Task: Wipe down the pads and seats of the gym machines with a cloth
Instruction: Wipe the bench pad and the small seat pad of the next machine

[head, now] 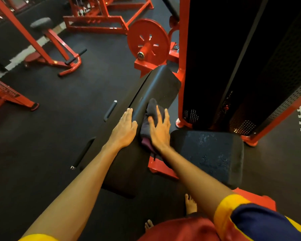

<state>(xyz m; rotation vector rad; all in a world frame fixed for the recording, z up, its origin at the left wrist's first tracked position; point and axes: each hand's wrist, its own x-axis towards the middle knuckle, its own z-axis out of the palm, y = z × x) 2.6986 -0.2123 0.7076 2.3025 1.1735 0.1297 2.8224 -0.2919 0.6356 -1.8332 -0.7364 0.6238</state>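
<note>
Fingers [159,113] of right hand [159,132] straight, pressing cloth [150,106] onto pad [156,86]; left hand [124,126] flat alongside.

Bench: long black pad [159,86].
Cloth [148,119]: dark grey, bunched, mid-bench nr right edge, my R hand [159,132] flat on it.
L hand [124,126]: flat on left edge, beside cloth.

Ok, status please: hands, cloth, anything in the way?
Left hand flat on pad, fingers straight. Right hand presses cloth on pad, fingers spread. Pad ahead bare, nothing in the way.
</note>
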